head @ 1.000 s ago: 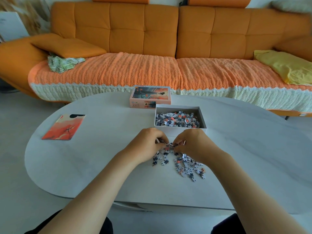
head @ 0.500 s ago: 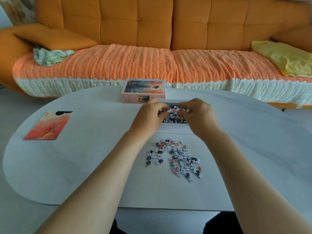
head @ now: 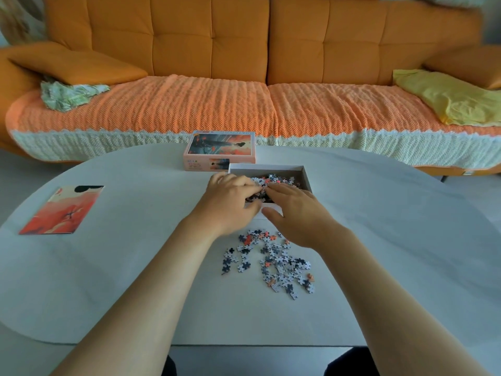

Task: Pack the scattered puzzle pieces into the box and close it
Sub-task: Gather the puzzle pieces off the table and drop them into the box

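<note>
The open white box (head: 305,175) stands at the table's middle, holding a heap of puzzle pieces (head: 279,180). My left hand (head: 230,203) and my right hand (head: 295,213) hover palm-down over the box's near edge, fingers spread, nothing visibly gripped. A scatter of grey, black and orange puzzle pieces (head: 273,263) lies on the table just in front of the hands. The box lid (head: 220,150), printed with an orange picture, sits behind and to the left of the box.
An orange reference picture card (head: 61,211) lies at the table's left. The oval white table (head: 393,240) ends close behind the lid. An orange sofa (head: 265,77) with cushions and a yellow cloth (head: 450,99) fills the background.
Both hands gathered pieces from the pile, carried them to the box, then opened their fingers over it. The loose pile on the table is smaller.
</note>
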Motion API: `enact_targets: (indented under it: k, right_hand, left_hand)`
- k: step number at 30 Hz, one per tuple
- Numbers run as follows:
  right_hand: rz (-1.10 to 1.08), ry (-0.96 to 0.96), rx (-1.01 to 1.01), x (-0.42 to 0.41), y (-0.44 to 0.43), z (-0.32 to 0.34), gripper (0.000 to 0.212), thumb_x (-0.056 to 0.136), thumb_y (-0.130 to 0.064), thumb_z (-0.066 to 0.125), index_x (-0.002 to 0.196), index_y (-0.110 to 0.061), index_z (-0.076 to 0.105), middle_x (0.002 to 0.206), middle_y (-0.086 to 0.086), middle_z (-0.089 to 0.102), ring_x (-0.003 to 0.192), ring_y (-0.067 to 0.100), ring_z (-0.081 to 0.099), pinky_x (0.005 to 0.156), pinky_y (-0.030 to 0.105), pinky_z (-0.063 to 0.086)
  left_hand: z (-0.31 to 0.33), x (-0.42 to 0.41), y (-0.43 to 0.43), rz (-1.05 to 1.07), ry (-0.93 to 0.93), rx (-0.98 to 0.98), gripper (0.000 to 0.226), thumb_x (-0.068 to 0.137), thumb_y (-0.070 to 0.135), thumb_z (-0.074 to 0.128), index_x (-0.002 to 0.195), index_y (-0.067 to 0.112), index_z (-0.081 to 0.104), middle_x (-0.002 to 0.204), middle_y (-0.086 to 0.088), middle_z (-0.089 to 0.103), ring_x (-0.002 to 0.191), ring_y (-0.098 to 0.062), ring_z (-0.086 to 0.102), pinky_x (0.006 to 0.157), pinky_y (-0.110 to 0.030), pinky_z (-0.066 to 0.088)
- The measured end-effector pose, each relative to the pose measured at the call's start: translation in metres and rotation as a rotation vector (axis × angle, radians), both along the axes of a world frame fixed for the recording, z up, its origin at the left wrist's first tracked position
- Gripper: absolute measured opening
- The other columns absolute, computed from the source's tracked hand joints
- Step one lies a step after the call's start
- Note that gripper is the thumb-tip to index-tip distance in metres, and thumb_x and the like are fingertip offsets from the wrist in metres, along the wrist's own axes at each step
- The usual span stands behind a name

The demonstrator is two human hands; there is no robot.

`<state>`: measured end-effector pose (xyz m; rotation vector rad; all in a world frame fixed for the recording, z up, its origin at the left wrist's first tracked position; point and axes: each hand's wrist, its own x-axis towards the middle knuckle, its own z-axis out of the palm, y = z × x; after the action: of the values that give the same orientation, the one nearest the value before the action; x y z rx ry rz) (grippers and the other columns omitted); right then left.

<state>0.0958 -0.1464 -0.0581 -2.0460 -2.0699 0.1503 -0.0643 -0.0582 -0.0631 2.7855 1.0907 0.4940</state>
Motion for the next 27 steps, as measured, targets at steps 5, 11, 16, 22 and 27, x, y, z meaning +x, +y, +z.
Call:
enact_targets:
  k: [5,11,16,22,27]
  right_hand:
    - [-0.123,-0.061,0.068,0.0,-0.001,0.002,0.054,0.096,-0.049,0.041,0.142,-0.021,0.045,0.151,0.002,0.038,0.138,0.023,0.036,0.112,0.039,0.028]
    - [-0.086,-0.103,-0.044,-0.006,0.004,0.003,0.066,0.092,-0.055,0.036,0.149,-0.022,0.034,0.158,0.001,0.026,0.146,0.02,0.021,0.118,0.041,0.016]
    - [-0.132,-0.057,-0.089,-0.007,0.011,0.004,0.071,0.093,-0.059,0.029,0.153,-0.021,0.021,0.162,0.001,0.014,0.149,0.021,0.008,0.12,0.042,0.007]
    - [-0.022,-0.028,-0.009,-0.025,0.022,0.001,0.06,0.095,-0.049,0.026,0.147,-0.021,0.036,0.157,-0.001,0.03,0.146,0.017,0.019,0.12,0.044,0.013]
    - [-0.029,-0.009,-0.113,-0.032,0.036,0.0,0.055,0.095,-0.046,0.02,0.142,-0.024,0.04,0.156,0.001,0.028,0.145,0.021,0.019,0.116,0.052,0.015]
  left_hand:
    - [0.002,-0.003,-0.003,0.049,0.166,0.054,0.065,0.092,0.064,0.04,0.147,0.031,0.036,0.156,0.005,0.027,0.143,-0.019,0.018,0.118,-0.047,0.002]
    - [0.005,-0.004,-0.006,0.032,0.292,0.019,0.069,0.091,0.061,0.039,0.152,0.03,0.026,0.161,0.008,0.017,0.148,-0.011,0.012,0.116,-0.052,-0.017]
    - [0.0,-0.009,-0.005,0.071,0.095,-0.055,0.076,0.09,0.057,0.049,0.154,0.032,0.015,0.163,0.004,-0.002,0.149,-0.016,-0.002,0.119,-0.053,-0.003]
    - [-0.001,-0.017,-0.006,0.126,-0.189,-0.395,0.082,0.092,0.044,0.058,0.155,0.027,0.009,0.163,0.006,0.0,0.149,-0.012,0.004,0.117,-0.036,0.018]
    - [0.0,-0.022,-0.003,0.131,-0.289,-0.429,0.084,0.09,0.035,0.065,0.155,0.024,0.013,0.162,0.004,0.016,0.147,-0.013,0.019,0.115,-0.03,0.022]
